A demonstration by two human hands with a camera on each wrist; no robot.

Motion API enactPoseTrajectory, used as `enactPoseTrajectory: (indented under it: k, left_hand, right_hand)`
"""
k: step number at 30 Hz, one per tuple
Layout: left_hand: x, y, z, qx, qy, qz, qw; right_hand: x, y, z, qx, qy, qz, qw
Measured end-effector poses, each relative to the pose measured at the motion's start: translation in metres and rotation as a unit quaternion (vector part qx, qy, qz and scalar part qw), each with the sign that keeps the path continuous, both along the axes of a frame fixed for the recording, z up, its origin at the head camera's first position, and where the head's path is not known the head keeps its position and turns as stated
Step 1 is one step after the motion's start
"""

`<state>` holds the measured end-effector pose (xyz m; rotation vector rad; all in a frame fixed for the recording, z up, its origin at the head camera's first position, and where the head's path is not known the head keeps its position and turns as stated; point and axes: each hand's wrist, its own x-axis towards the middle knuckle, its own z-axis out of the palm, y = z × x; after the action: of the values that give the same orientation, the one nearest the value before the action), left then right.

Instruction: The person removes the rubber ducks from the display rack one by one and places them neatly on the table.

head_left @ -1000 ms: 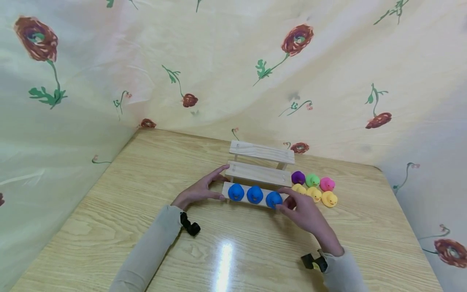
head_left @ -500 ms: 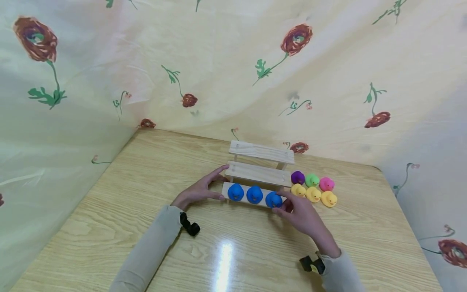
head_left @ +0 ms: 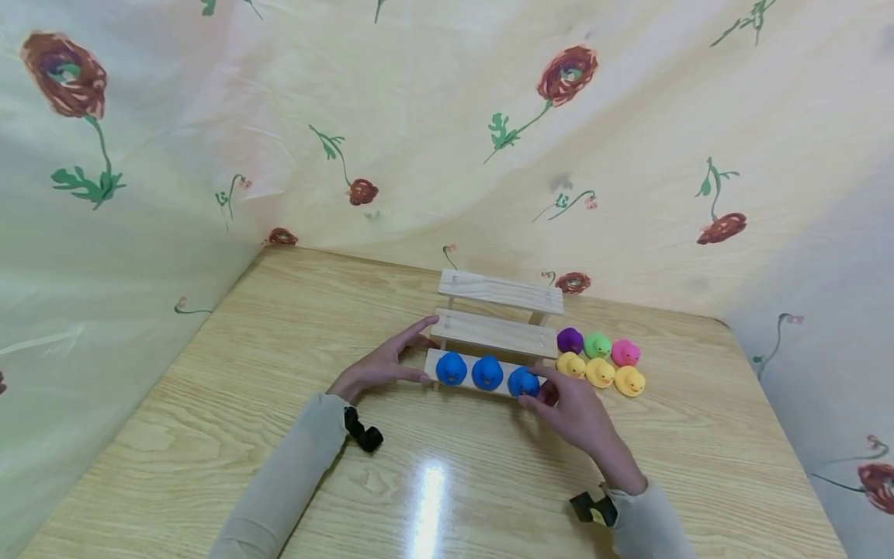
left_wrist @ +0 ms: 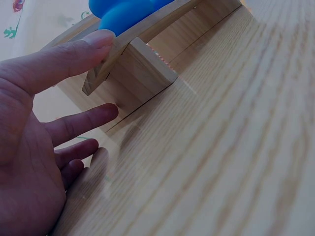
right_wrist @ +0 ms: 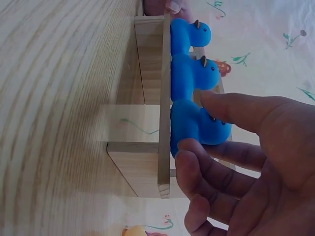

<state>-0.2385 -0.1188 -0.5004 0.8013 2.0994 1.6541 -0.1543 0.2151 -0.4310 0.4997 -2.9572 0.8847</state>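
A three-tier wooden display rack (head_left: 494,332) stands on the table. On its front step sit blue rubber ducks at left (head_left: 452,369), middle (head_left: 487,373) and right (head_left: 523,382). My right hand (head_left: 578,410) pinches the right-hand duck between thumb and fingers; in the right wrist view this duck (right_wrist: 183,122) sits on the plank beside the middle one. At the rack's left end, my left hand (head_left: 380,365) is spread with fairly straight fingers. Its thumb touches the front plank's end (left_wrist: 118,44), and a finger reaches the middle step's end.
Right of the rack, close together on the table (head_left: 279,310), are a purple duck (head_left: 570,340), a green duck (head_left: 597,345), a pink duck (head_left: 625,352) and several yellow ducks (head_left: 601,373). A flowered cloth (head_left: 433,116) hangs behind and at the sides.
My right hand has shifted slightly left, still at the right-hand blue duck, which has hardly moved. The left hand and the rack have stayed in place.
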Motion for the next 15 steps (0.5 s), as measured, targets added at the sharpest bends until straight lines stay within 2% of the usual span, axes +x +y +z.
enactPoseTrajectory:
  k: [15]
  left_hand:
    - [0.0, 0.0001, 0.0007, 0.003, -0.007, -0.002, 1.0]
  right_hand:
    - [0.0027, 0.0023, 0.0061, -0.009, 0.0, -0.001, 1.0]
